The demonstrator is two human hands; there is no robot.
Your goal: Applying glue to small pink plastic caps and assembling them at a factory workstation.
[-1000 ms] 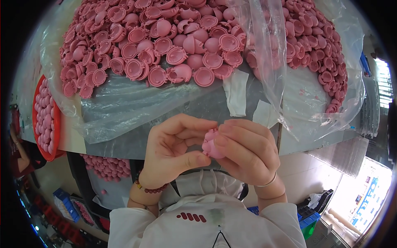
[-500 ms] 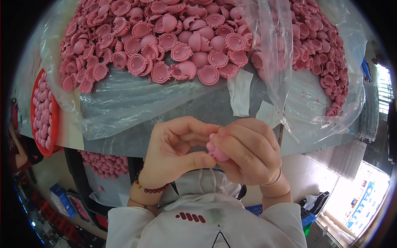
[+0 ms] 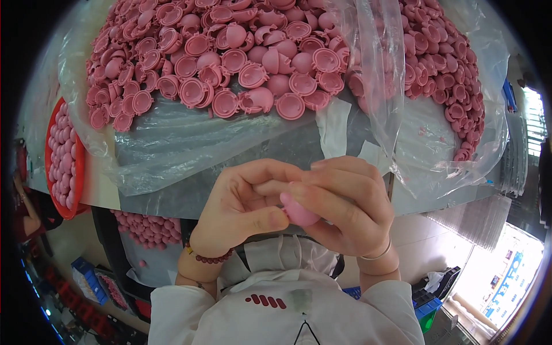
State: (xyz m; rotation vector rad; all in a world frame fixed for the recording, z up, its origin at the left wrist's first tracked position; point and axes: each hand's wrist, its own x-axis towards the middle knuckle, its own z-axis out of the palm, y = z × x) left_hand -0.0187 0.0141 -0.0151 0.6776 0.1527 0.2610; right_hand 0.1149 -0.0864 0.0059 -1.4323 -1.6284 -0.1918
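Between my two hands, in front of my chest, is a small pink plastic ball (image 3: 301, 213) with a little knob on its upper left. My right hand (image 3: 348, 210) is closed around it, fingers over its top and right side. Curled toward it from the other side is my left hand (image 3: 241, 210), its thumb tip at the ball's left edge. The left fingertips are partly hidden behind the right fingers. Beyond my hands lies a large heap of pink plastic half-shells (image 3: 247, 63), many with their hollow side up.
Clear plastic sheeting (image 3: 172, 152) lies under the heap on the grey table (image 3: 230, 175). White paper strips (image 3: 333, 129) lie ahead of my hands. At far left, a red basket (image 3: 80, 187) holds pink balls. More pink balls (image 3: 150, 230) sit in a dark-rimmed tray below the table edge.
My left thumb has shifted left along the ball, and the left fingers have bent inward. The ball sits slightly lower, with its knob showing more plainly.
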